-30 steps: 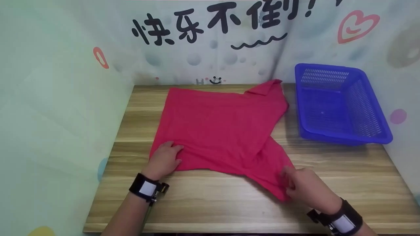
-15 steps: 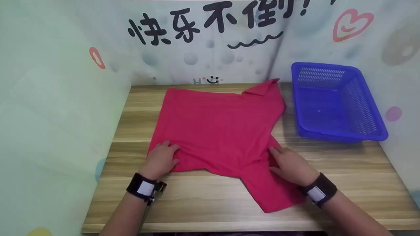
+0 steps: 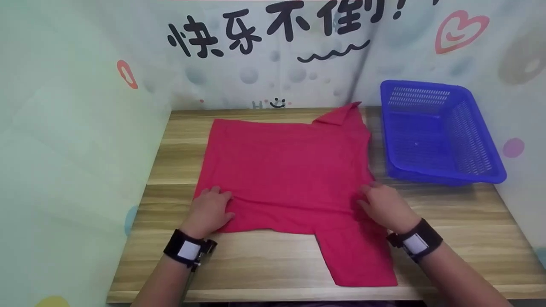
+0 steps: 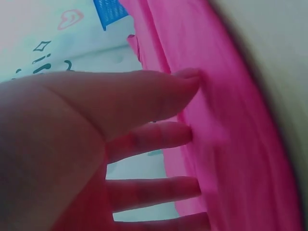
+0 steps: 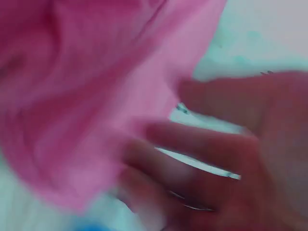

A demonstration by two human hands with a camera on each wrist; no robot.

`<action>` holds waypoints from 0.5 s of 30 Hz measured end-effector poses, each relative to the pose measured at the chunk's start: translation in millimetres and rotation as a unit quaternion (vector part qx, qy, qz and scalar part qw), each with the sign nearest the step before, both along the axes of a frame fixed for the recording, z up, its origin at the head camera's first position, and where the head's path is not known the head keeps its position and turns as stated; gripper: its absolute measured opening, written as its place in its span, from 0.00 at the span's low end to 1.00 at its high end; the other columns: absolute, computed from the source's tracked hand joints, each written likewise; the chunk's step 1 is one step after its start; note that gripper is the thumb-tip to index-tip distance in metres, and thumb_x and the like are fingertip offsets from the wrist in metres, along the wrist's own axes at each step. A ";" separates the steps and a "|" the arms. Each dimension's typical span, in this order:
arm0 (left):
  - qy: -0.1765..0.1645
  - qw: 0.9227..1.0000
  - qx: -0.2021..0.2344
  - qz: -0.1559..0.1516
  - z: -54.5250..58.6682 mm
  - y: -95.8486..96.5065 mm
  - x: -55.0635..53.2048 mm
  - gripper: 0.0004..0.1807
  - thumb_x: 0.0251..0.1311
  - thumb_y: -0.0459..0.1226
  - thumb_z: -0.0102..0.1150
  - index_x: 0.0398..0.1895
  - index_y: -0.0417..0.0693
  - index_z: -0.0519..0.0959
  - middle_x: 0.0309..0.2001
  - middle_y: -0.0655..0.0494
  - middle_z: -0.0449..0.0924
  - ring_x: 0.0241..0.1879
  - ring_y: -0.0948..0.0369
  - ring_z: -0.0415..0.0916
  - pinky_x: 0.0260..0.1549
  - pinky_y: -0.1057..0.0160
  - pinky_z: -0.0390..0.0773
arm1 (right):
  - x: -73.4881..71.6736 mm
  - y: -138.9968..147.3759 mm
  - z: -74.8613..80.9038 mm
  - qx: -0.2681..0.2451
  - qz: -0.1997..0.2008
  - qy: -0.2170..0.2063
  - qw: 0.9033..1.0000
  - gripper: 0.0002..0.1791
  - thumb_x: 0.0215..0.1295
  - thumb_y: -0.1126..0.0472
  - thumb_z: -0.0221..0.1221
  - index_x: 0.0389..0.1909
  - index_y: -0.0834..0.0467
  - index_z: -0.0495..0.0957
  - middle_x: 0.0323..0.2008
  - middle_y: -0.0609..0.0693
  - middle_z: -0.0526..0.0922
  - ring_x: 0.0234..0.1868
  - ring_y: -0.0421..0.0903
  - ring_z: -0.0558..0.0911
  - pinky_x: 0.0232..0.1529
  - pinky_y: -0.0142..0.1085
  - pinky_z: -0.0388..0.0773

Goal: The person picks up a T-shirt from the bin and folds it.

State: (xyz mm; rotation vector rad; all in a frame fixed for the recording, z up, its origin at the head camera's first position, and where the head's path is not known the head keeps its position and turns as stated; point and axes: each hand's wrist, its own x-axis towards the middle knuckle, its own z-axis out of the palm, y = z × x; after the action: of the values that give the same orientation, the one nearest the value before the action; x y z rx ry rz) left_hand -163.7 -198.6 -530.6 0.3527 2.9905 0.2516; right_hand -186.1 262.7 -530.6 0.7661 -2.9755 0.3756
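A red short-sleeved shirt (image 3: 281, 162) lies spread on the wooden table, its hem at the left. One sleeve (image 3: 358, 260) stretches toward the front edge, while a folded corner (image 3: 339, 115) sits at the back right. My left hand (image 3: 209, 211) rests on the shirt's near left part, fingers spread. In the left wrist view its thumb and fingertips touch the cloth (image 4: 231, 120). At the shirt's right side, my right hand (image 3: 388, 207) touches the fabric near the base of the near sleeve. The right wrist view is blurred, showing the thumb apart from the fairly straight fingers (image 5: 202, 139) against the cloth.
A blue plastic basket (image 3: 443, 170) with perforated walls stands at the back right of the table, nothing visible inside it. Wood surface (image 3: 260, 264) shows in front of the shirt. A printed curtain (image 3: 239, 85) hangs behind the table and along its sides.
My right hand moved from the sleeve's end up to the shirt's right side. The near sleeve has unfolded toward the front, and the right edge is drawn straighter. My left hand stays nearly in place.
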 end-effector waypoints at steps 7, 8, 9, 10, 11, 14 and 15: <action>-0.061 0.997 0.038 0.015 -5.2 -4.8 -5.9 0.43 0.62 0.49 0.75 0.77 0.43 0.71 0.76 0.31 0.66 0.77 0.30 0.61 0.73 0.34 0.68 | -14.4 -10.8 -13.0 0.072 0.000 -0.053 0.996 0.36 0.69 0.53 0.68 0.74 0.63 0.72 0.66 0.85 0.69 0.61 0.80 0.76 0.62 0.68 0.76; -0.070 0.997 0.041 0.020 -4.7 -5.5 -4.6 0.44 0.61 0.50 0.75 0.77 0.42 0.70 0.77 0.31 0.65 0.77 0.30 0.60 0.73 0.33 0.67 | -13.5 -11.0 -13.1 0.083 -0.010 -0.056 0.995 0.37 0.69 0.51 0.68 0.74 0.62 0.72 0.65 0.86 0.68 0.59 0.82 0.75 0.60 0.69 0.76; -0.074 0.996 0.042 0.023 -4.0 -6.3 -3.3 0.44 0.61 0.50 0.75 0.77 0.42 0.70 0.77 0.32 0.65 0.77 0.30 0.61 0.74 0.33 0.67 | -12.5 -10.9 -12.8 0.090 -0.021 -0.059 0.994 0.38 0.69 0.48 0.67 0.75 0.62 0.71 0.64 0.88 0.67 0.58 0.83 0.74 0.59 0.69 0.77; -0.075 0.996 0.043 0.025 -3.4 -7.0 -2.1 0.45 0.60 0.50 0.75 0.77 0.41 0.71 0.77 0.32 0.65 0.77 0.30 0.61 0.74 0.33 0.66 | -12.1 -10.6 -12.5 0.093 -0.031 -0.063 0.993 0.40 0.69 0.46 0.67 0.75 0.62 0.71 0.64 0.89 0.66 0.58 0.84 0.73 0.58 0.70 0.77; -0.075 0.996 0.044 0.027 -3.0 -7.5 -1.0 0.45 0.60 0.51 0.76 0.77 0.41 0.71 0.76 0.32 0.66 0.77 0.31 0.62 0.74 0.33 0.66 | -12.2 -10.2 -12.4 0.094 -0.040 -0.066 0.993 0.42 0.68 0.44 0.67 0.76 0.62 0.70 0.64 0.90 0.65 0.59 0.86 0.71 0.58 0.71 0.77; -0.070 0.996 0.047 0.028 -2.4 -8.8 1.7 0.45 0.59 0.51 0.76 0.76 0.40 0.72 0.75 0.33 0.67 0.76 0.31 0.63 0.74 0.33 0.67 | -15.5 -6.8 -13.5 0.085 -0.052 -0.083 0.992 0.46 0.67 0.39 0.67 0.78 0.61 0.67 0.66 0.90 0.63 0.65 0.87 0.66 0.60 0.73 0.75; -0.067 0.996 0.047 0.027 -2.3 -9.3 2.1 0.45 0.59 0.52 0.76 0.75 0.40 0.72 0.75 0.33 0.67 0.76 0.31 0.63 0.73 0.33 0.67 | -17.0 -5.2 -14.1 0.080 -0.053 -0.090 0.991 0.48 0.67 0.38 0.67 0.78 0.61 0.67 0.67 0.90 0.62 0.66 0.87 0.64 0.61 0.73 0.75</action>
State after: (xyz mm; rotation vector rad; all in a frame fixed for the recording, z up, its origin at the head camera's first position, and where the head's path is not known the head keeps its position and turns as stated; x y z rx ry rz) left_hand -161.6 -207.9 -532.8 0.2536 2.8652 0.4043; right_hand -203.1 257.5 -544.7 0.6139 -3.2305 0.2135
